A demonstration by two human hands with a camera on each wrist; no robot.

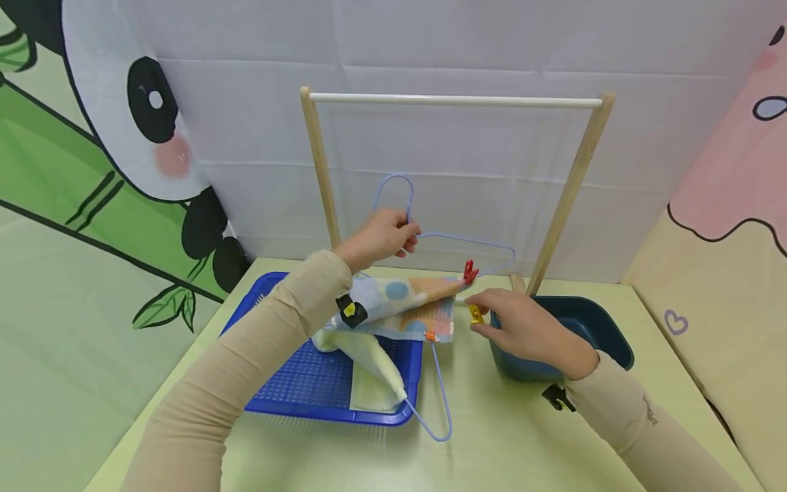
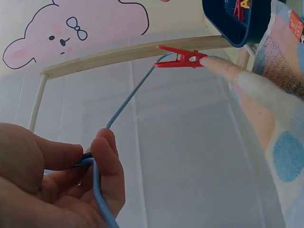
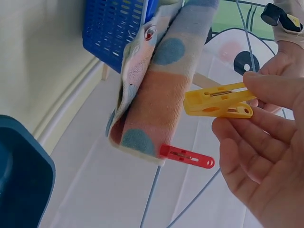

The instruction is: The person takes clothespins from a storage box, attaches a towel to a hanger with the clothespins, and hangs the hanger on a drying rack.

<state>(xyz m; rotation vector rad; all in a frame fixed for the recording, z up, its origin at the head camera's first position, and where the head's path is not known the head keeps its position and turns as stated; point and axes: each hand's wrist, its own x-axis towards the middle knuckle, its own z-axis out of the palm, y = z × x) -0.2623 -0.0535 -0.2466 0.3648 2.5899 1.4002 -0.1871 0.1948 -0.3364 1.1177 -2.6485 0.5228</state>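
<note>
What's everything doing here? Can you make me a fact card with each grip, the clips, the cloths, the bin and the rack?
Left grip: pinches the blue hanger near its top
Right grip: pinches a yellow clip
Red clip: on the spotted cloth, at its edge
Pale yellow cloth: partly over the blue basket
Dark teal bin: more clips inside
Rack: stands at the back

Slightly glossy plastic is seen in the yellow clothespin (image 3: 216, 102) and red clothespin (image 3: 187, 156), smooth plastic in the teal basin (image 1: 529, 370) and perforated plastic in the blue basket (image 1: 307, 383). The patterned towel (image 3: 159, 95) is made of matt, fuzzy cloth. The rack's posts (image 1: 570, 195) are made of matt wood.
</note>
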